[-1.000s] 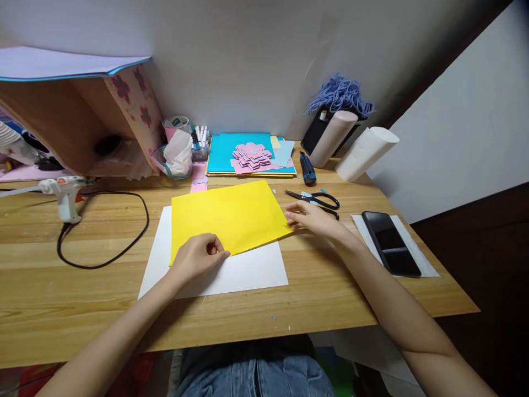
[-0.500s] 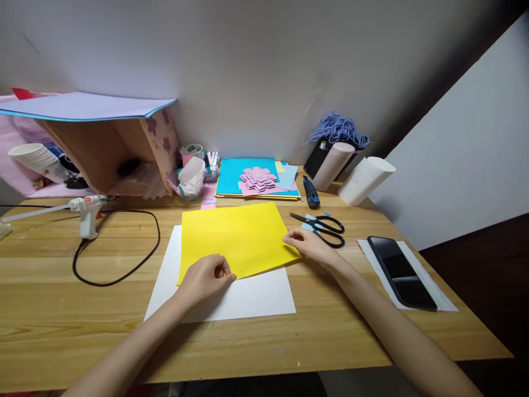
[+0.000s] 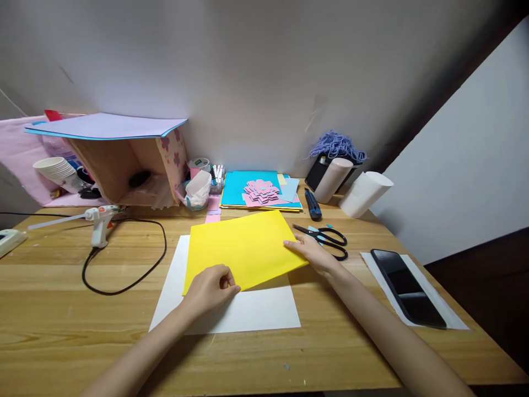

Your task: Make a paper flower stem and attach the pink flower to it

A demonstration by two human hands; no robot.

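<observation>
So we're holding a yellow sheet (image 3: 243, 248) with both hands, and it's lying at an angle over a white sheet (image 3: 264, 315) on the desk (image 3: 347, 347). The step in hand, as we're reading it, is handling that yellow sheet. Our left hand (image 3: 211, 288) is pinching at its near edge, fingers closing together there, and our right hand (image 3: 316, 253) is gripping the right edge, thumb lying on top and the other fingers mostly hiding underneath. The near right corner is lifting a bit off the surface. Any next move is calling for a light, even hold on both edges, we reckon, since a tight pinch could be creasing it. Our right hand is also sitting close to the black scissors (image 3: 339, 239), so we're thinking a little care is needed there.

Container stuff: the open box (image 3: 171, 160) with the flower-patterned side is holding some clear plastic, plus a dark round patch we're not managing to identify. Next to it, a small tub (image 3: 194, 205) is holding crumpled white material. White-capped markers (image 3: 217, 172) are standing in a little holder, its bottom hiding from us. Farther left, paper cups (image 3: 58, 170) are nesting in a tilted stack, and we're not seeing into the innermost one.
</observation>
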